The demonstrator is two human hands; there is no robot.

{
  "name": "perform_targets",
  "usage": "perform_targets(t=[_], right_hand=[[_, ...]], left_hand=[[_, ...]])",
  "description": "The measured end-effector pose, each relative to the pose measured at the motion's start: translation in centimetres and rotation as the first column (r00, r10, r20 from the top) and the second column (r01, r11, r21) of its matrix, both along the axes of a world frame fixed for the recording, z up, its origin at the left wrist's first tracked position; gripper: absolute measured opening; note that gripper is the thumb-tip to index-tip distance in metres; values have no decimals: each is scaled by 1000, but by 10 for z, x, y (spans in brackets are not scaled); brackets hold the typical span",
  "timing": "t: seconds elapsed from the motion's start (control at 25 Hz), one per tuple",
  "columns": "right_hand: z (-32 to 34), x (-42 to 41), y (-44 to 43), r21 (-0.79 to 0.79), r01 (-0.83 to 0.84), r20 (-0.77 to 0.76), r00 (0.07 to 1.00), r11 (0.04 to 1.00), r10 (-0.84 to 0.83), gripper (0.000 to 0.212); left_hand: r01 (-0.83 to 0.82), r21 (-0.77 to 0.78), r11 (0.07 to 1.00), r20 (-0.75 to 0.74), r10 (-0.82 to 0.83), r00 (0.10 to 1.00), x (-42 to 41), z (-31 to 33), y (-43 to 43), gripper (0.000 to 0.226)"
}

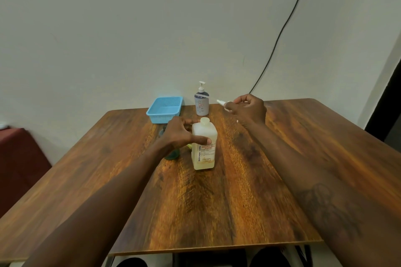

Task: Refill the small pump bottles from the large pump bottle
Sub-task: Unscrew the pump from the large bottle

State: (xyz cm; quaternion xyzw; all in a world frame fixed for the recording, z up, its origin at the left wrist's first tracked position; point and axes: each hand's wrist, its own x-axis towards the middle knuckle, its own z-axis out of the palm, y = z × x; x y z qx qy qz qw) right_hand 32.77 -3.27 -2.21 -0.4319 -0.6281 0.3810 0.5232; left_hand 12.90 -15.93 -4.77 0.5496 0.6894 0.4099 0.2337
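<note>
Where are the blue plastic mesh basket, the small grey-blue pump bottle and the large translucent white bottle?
Blue plastic mesh basket [161, 117]: head view, its front wall.
Small grey-blue pump bottle [201, 105]: head view, its labelled body.
Large translucent white bottle [206, 153]: head view, its printed label.

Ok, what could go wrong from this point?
1. The large bottle stands open with its pump out; the left hand grips it, but a tilt could spill it.
2. The right hand holds the pump above the table; it may drip there.
3. A green bottle sits half hidden behind the left hand and could be knocked over.
</note>
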Motion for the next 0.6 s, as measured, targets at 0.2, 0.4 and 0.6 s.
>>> perform_targets(t=[0.2, 0.4, 0.6], right_hand=[[-46, 6, 14, -163, -20, 180, 982, 986, 50, 20], [-81, 3, 22, -217, 23, 318, 947, 976, 48, 26], [-106, 3, 27, -234, 10, 380, 921, 972, 83, 24]], left_hand=[[1, -10, 1000, 26, -1, 1000, -1, -4, 2, 78], [19, -31, 999, 92, -16, 996, -2, -12, 3, 78], [44, -26, 999, 132, -40, 990, -4, -16, 2, 77]])
